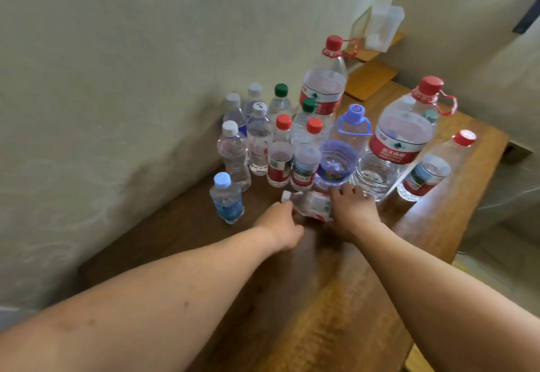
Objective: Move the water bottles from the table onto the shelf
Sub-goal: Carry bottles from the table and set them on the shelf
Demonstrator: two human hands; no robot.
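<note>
Pale plaster walls (117,79) meet in a corner behind the glossy, grained wooden table (336,298). The lying bottle (314,203) rests on its side on the tabletop between your hands. It is small, clear and ribbed, with a red-and-white label whose print is too blurred to read.

Your left hand (280,225) is at its neck end, fingers curled in round the neck just below the white cap (286,195). Your right hand (355,211) rests against the base end with its fingers (347,192) part-bent. You cannot tell whether they close on the plastic.

Just beyond your right fingertips stands the purple-capped jug (340,149), clear with a purple loop handle. To their right is the big bottle (394,149), with a red cap, ring handle and a red band bearing white Chinese characters and a green triangular mark. A second big bottle (323,91) with the same label stands further back.

Left of your left knuckles is the short bottle (226,199), with a pale blue cap and blue label. Beyond both hands crowd slimmer upright bottles with white, red and green caps.

Well past your right fingertips, in the corner, the wooden shelf (371,79) carries a clear plastic tub (382,26) on its upper board
</note>
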